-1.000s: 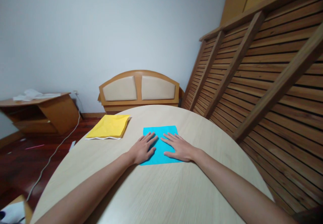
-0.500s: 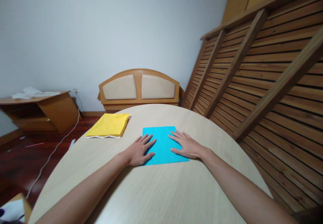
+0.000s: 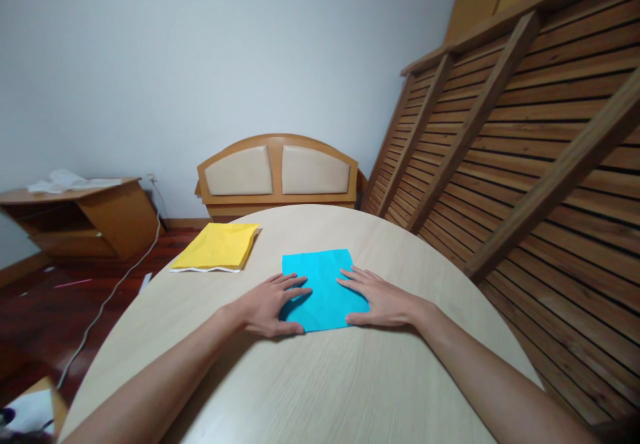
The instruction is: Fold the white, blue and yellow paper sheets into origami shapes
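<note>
A square sheet of bright blue paper (image 3: 326, 289) lies on the round, pale wooden table (image 3: 320, 377) in front of me. My left hand (image 3: 270, 304) rests on its left side, fingers spread over the sheet and thumb at the near edge. On the right side, my right hand (image 3: 384, 299) lies with its fingers apart, its thumb also by the near edge. Both hands are open and touch the sheet, covering its side edges in part. The paper's surface shows faint creases.
Yellow paper sheets (image 3: 217, 247) with white beneath lie at the table's far left. Beyond the table stands a padded headboard (image 3: 277, 199). A slatted wooden panel (image 3: 500, 144) leans at right. At left are a low cabinet (image 3: 120, 221) and a cable (image 3: 103, 307) on the floor.
My thumbs have moved nearer to me, down to the sheet's near edge. My right hand has shifted slightly right and toward me. The blue paper stays in about the same place.
</note>
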Motion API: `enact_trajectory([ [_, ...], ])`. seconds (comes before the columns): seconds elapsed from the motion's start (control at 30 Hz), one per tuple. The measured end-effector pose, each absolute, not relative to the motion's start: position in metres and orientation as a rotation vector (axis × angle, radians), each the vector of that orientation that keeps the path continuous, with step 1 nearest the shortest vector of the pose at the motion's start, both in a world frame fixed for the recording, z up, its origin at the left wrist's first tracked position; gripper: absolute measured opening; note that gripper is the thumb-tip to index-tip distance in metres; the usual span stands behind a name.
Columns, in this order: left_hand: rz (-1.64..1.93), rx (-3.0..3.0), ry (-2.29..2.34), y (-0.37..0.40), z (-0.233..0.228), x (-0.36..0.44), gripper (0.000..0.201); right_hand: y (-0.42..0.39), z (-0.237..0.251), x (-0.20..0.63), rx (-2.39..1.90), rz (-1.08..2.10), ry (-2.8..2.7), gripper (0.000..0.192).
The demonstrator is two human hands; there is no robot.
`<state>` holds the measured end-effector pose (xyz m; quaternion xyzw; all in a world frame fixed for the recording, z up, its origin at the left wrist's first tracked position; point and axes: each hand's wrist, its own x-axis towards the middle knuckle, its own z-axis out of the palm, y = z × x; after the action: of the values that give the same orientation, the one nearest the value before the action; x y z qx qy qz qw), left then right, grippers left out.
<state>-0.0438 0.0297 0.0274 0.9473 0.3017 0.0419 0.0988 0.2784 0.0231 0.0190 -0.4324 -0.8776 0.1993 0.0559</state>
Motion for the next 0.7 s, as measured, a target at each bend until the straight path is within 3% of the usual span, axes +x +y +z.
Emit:
enact_trajectory([
  [0.13, 0.045, 2.756, 0.936, 0.0246, 0.0326, -0.0424, 0.101, 0.0257, 0.0179, 0.2807, -1.315, 0.621, -2.66, 0.099],
  [0.37, -0.017, 2.785, 0.969, 0.0244, 0.0345, -0.0412, 0.089, 0.0234, 0.0199, 0.2794, -1.252, 0.606, -2.705, 0.108],
  [0.53, -0.025, 2.775, 0.974, 0.0235, 0.0357, -0.0424, 0.098, 0.0192, 0.0261, 0.2775, -1.232, 0.607, -2.691, 0.103],
  [0.7, 0.013, 2.803, 0.953, 0.0218, 0.0356, -0.0426, 0.094, 0.0188, 0.0267, 0.279, -1.223, 0.615, -2.629, 0.093],
])
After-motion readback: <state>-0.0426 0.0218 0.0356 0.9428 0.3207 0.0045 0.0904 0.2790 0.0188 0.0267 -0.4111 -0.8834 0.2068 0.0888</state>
